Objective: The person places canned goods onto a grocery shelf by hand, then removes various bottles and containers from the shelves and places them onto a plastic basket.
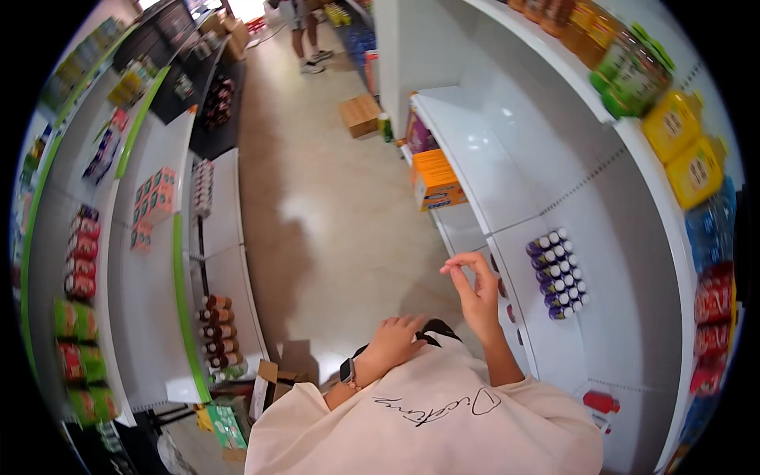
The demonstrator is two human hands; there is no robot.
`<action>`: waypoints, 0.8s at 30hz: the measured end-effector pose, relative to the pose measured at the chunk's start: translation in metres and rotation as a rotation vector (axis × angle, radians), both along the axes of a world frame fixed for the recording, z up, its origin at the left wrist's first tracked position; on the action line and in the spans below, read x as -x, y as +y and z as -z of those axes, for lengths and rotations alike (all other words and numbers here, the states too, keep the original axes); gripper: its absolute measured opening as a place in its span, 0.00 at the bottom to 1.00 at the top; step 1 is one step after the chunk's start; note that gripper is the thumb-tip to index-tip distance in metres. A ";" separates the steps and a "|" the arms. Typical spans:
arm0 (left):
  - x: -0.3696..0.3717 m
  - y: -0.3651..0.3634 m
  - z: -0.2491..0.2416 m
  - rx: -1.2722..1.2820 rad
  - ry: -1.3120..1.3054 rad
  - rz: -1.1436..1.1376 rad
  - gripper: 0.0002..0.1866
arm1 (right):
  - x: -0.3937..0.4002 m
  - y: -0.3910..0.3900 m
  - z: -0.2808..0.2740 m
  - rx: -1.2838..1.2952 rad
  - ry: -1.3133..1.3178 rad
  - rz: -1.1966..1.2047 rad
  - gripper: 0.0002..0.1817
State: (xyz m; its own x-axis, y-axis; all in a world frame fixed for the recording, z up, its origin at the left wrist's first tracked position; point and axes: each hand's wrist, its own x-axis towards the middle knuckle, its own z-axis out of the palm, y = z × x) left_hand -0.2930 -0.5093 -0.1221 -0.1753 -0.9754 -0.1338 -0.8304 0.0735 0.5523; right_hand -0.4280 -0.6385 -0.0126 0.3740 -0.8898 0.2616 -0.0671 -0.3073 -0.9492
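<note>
My left hand [393, 345], with a dark watch on its wrist, rests low in front of my body near the shirt [427, 419]. Its fingers lie fairly flat and hold nothing. To the right, my right hand [473, 289] is raised beside the edge of the right shelf [507, 277], thumb and fingertips brought together; whether anything small is between them cannot be made out. Purple bottles with white caps [558, 273] stand in rows on that shelf, right of my right hand. An orange box [438, 180] sits farther up at the shelf's edge.
Left shelves [150, 301] hold cans, snack packs and brown bottles [218, 336]. A cardboard box [360, 115] lies on the aisle floor [332, 198]. Beyond it stands a person [305, 36]. Juice jugs [697, 162] line the upper right shelf. An open carton [273, 384] is at lower left.
</note>
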 end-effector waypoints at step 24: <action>-0.258 -0.058 -0.011 -0.168 -0.163 -0.813 0.29 | -0.399 -0.113 -0.001 0.123 0.008 -0.969 0.06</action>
